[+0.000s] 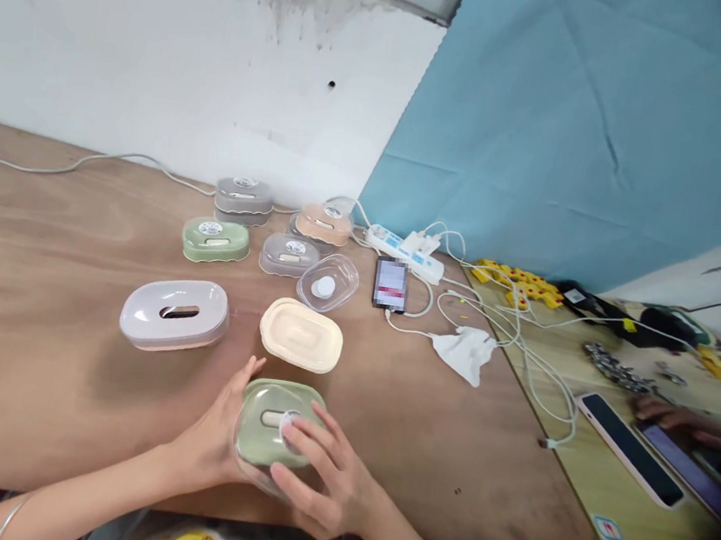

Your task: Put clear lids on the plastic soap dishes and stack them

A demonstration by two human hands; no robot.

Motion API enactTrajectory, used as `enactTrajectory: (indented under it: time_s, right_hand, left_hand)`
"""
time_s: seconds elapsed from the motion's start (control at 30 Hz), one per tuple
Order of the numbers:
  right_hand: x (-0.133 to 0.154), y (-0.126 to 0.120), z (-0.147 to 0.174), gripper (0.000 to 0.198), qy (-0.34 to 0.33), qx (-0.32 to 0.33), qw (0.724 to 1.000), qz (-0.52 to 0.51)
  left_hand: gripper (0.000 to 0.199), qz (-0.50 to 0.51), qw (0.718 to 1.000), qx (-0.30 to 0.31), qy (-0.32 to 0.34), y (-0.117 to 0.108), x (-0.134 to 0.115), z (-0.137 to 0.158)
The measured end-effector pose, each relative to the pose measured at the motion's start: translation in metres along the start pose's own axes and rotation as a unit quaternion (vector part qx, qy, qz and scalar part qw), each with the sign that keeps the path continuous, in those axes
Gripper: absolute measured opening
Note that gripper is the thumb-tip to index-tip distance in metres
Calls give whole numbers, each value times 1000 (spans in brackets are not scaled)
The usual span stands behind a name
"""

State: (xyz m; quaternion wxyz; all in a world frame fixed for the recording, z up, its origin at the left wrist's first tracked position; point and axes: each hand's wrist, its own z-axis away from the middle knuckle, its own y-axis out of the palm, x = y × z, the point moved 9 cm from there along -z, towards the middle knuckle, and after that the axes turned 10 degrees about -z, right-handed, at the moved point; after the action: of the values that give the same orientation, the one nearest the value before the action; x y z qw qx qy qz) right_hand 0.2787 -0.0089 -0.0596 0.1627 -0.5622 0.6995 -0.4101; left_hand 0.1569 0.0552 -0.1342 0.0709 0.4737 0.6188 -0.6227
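An oblong green plastic box [257, 441] with a clear cover and a slot in its top is between my two hands near the table's front edge. My left hand [226, 433] is wrapped round its left side. My right hand [325, 476] is closed on the right side, fingertips over a round white sticker [290, 430] on top and thumb at the front. Just beyond lies a cream oblong tray or lid [301, 335]. To the left stands a larger pale lilac box [175, 314] with an oval slot. A loose clear cover [339, 280] with a white disc rests behind the cream piece.
Behind stand a green box [215, 241], grey boxes [244, 200] and a peach box [325, 224], all clear-covered. A power strip [405, 253], phone [391, 285], cables and white cloth [465, 353] lie to the right. Another person's hand [671, 415] is at the adjoining table.
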Motion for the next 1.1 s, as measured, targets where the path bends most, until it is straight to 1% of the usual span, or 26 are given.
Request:
enactTrajectory:
  time_s: [0.07,0.13,0.2,0.3,0.37,0.53,0.6,0.67,0.73,0.87,0.97,1.1]
  right_hand:
    - [-6,8,0,35,36,40,998,-15]
    - [-18,8,-2,36,66,64,996,-9]
    - [-29,9,-7,37,80,97,992,-17]
    - [-39,12,-17,50,85,154,983,-58]
    - [-41,13,-25,56,86,173,979,-70]
    - [-43,13,-39,61,93,169,979,-67]
    - [-44,15,-40,63,94,169,979,-68]
    - [-46,17,-40,65,94,168,979,-70]
    - [-48,21,-37,65,94,162,980,-70]
    - [-51,27,-29,61,90,129,985,-66]
    - [-48,25,-27,52,62,91,992,-65]
    - [-44,21,-29,46,44,89,993,-58]
  left_hand:
    - [141,48,999,15,-13,-1,1,-1]
    - [137,103,994,28,-25,-4,0,-2]
    - [130,138,989,28,-31,-10,-1,-4]
    - [124,144,989,26,-32,-14,-1,-4]
    - [121,135,990,29,-34,-15,0,-5]
    - [97,132,990,40,-26,-18,-2,-6]
    - [92,137,989,45,-32,-20,-2,-6]
    - [90,145,988,48,-38,-20,-1,-7]
    - [87,144,988,38,-32,-22,-2,-8]
    - [87,121,992,22,-25,-21,-3,-6]
    - [91,96,995,25,-26,-17,-3,-3]
    - [91,44,999,31,-6,-18,-6,-1]
